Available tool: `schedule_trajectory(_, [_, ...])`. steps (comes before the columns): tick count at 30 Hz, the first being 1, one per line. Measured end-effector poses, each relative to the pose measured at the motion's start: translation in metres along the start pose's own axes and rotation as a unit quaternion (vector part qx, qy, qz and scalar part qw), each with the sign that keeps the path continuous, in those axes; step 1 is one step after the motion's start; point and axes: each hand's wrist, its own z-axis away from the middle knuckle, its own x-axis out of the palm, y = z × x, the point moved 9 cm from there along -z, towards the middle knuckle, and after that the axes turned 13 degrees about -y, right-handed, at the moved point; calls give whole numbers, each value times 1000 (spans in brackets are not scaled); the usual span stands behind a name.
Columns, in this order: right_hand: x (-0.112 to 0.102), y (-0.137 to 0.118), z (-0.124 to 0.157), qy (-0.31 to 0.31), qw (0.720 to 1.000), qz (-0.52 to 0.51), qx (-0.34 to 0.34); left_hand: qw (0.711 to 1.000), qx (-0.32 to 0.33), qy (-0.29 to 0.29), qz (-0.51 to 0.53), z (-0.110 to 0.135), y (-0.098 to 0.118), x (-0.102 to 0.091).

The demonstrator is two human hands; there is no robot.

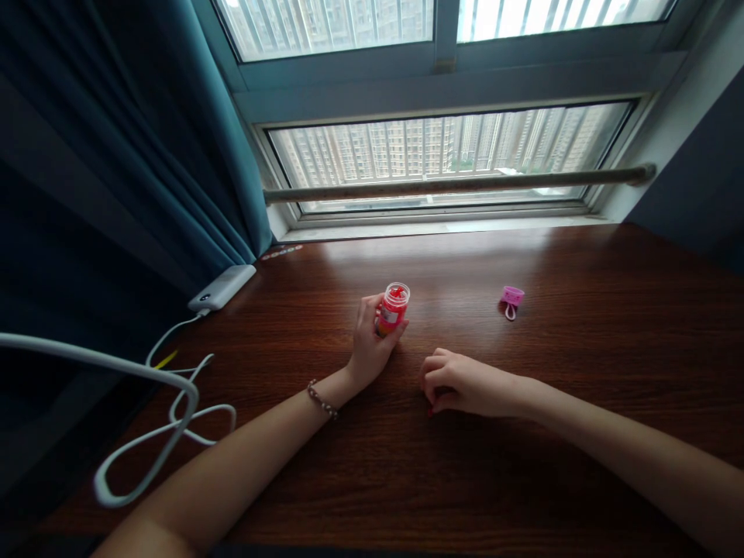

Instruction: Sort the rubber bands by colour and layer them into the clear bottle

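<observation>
My left hand (370,347) is wrapped round a small clear jar (394,310) with a label and red contents. The jar stands with its mouth uncovered and tilted a little toward me. Low over the table, my right hand (458,380) is closed in a pinch. A tiny red piece (430,412) shows at its fingertips; its exact kind is too small to make out. Farther right on the table lies a pink lid (512,296) with a loop, apart from both hands.
The brown wooden table (581,325) reaches to the window sill. At the left, a white power bank (222,287) with a white cable (168,449) lies near the blue curtain (191,155). A metal rail (453,186) crosses the window.
</observation>
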Motion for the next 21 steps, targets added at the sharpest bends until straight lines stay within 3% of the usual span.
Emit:
schedule_trajectory(4, [8,1,-1,-25,999,8,17,1000,5,2,-12,-1,7,-1])
schedule_trajectory(8, [11,-8,-1,-26,994,103,12,998,40,-11,-43,-2,16,1])
schedule_trajectory(10, [0,-17,2,33,990,133,-7,997,49,-20,-49,-2,17,3])
schedule_trajectory(12, [-22,-24,11,148,982,112,-21,997,56,-30,-54,-2,19,5])
schedule_trajectory(14, [-47,-23,28,285,957,62,-13,995,67,-45,-58,-1,22,8])
schedule_trajectory(16, [-63,-19,46,381,924,33,4,992,89,-64,-65,0,27,11])
schedule_trajectory(18, [-70,-19,55,416,908,48,10,986,122,-86,-72,3,35,16])
schedule_trajectory(21, [-68,-24,57,409,905,121,10,975,171,-121,-71,8,47,22])
